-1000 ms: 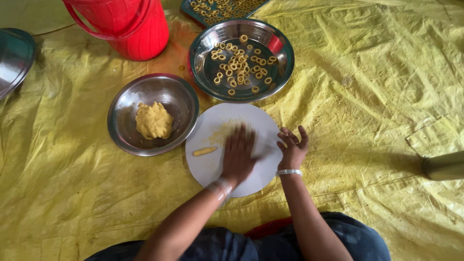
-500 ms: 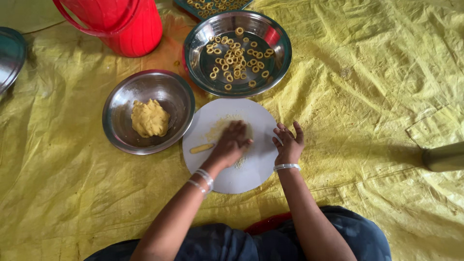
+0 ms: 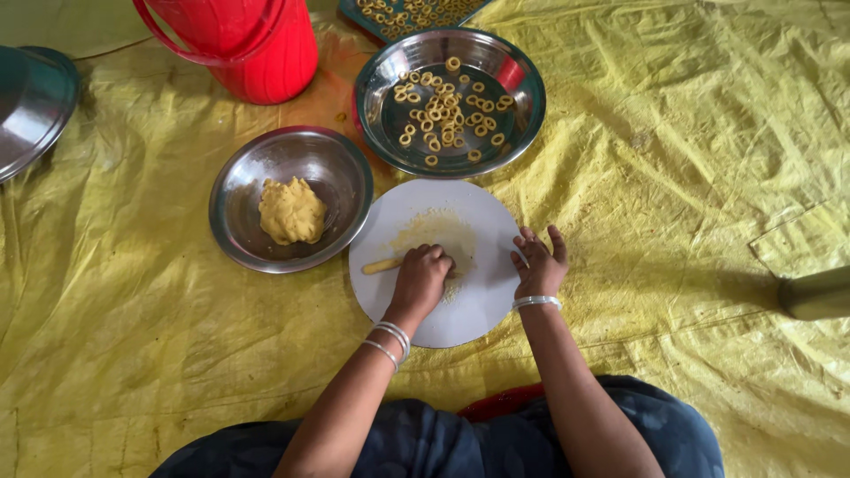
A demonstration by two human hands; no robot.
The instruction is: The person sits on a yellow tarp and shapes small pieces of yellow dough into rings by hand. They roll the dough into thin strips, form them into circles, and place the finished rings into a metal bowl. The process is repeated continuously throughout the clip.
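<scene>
Head view, looking straight down at a yellow tarp [image 3: 673, 195] spread on the floor. Person seated at the bottom edge, both forearms reaching forward over a round white board [image 3: 482, 305].

Left hand [image 3: 421, 276]: palm down, fingers curled under, knuckles up, pressed onto a thin dough rope [image 3: 382, 265] lying on the board. The rope's short left end pokes out past the knuckles; the rest is hidden under the hand. Grip loosely closed over the rope, pressing rather than pinching. 2 silver bangles at the wrist.

Right hand [image 3: 537, 264]: resting at the board's right rim, fingers spread and slightly bent, tips on the board surface. Open, holding nothing that shows. 1 silver bangle at the wrist.

Board surface near the left hand carries a pale yellow smear of dough residue.

Around the board:
- Steel bowl [image 3: 239, 177] just left of the board, its rim touching or nearly touching it; a lump of yellow dough [image 3: 290, 211] sits inside.
- Steel plate [image 3: 522, 115] just above the board, holding many small dough rings [image 3: 447, 106], loosely scattered.
- Red plastic bucket [image 3: 257, 44] at top, left of the plate.
- Tray of more rings [image 3: 416, 13] at the top edge, partly cut off.
- Steel lid or dish [image 3: 31, 106] at far left, partly out of view.
</scene>
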